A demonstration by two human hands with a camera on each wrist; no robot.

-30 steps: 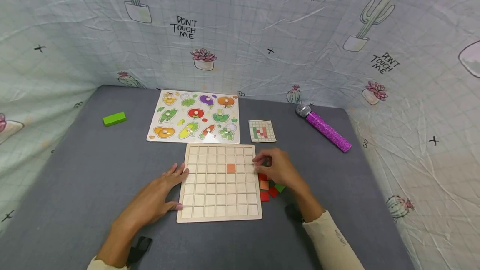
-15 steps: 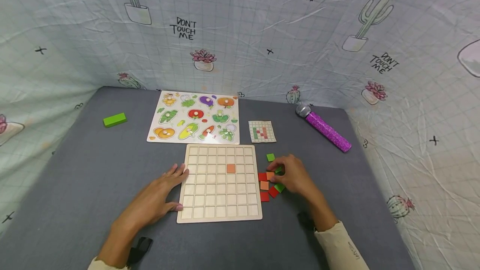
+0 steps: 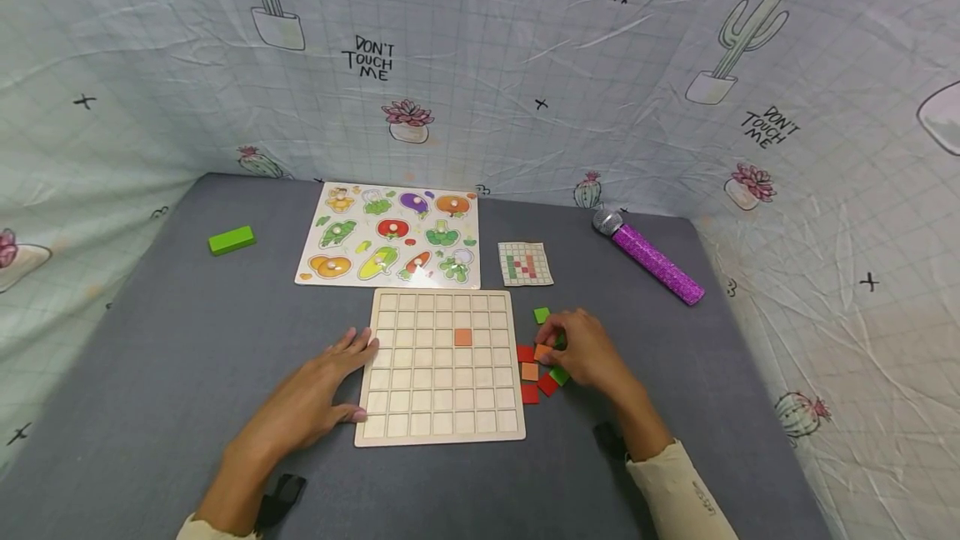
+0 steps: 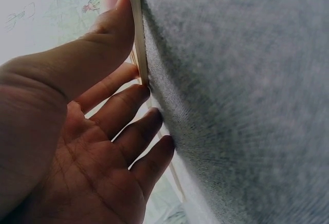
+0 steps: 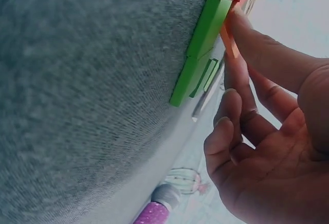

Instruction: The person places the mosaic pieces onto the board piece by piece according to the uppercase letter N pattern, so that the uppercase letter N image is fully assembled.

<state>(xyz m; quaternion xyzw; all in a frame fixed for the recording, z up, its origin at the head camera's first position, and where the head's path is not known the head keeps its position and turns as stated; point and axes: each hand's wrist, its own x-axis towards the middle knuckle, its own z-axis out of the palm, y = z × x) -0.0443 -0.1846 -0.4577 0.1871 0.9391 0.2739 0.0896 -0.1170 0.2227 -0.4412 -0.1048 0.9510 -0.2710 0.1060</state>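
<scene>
A pale wooden grid board (image 3: pixel 442 400) lies in front of me, one orange square (image 3: pixel 462 337) in its upper part. My left hand (image 3: pixel 318 390) rests at the board's left edge, fingers spread; the left wrist view shows the thumb and fingertips against the rim. At the board's right side, my right hand (image 3: pixel 588 348) pinches an orange tile (image 5: pixel 229 40) between thumb and index finger, tilted in the right wrist view. Around it lie red tiles (image 3: pixel 530 394), another orange tile (image 3: pixel 529 372) and green tiles (image 3: pixel 559 375), one partly hidden by the fingers. A separate green tile (image 3: pixel 542 316) lies farther back.
Behind the board are a vegetable puzzle (image 3: pixel 348 244) and a small pattern card (image 3: pixel 526 264) with coloured squares. A purple glitter microphone (image 3: pixel 656 263) lies at the back right, a green block (image 3: pixel 232 240) at the back left. A printed curtain (image 3: pixel 480 65) surrounds the grey table.
My right hand has moved right and slightly toward me from beside the board's upper right, uncovering a green tile. It now pinches an orange tile, slightly tilted. My left hand stays put.
</scene>
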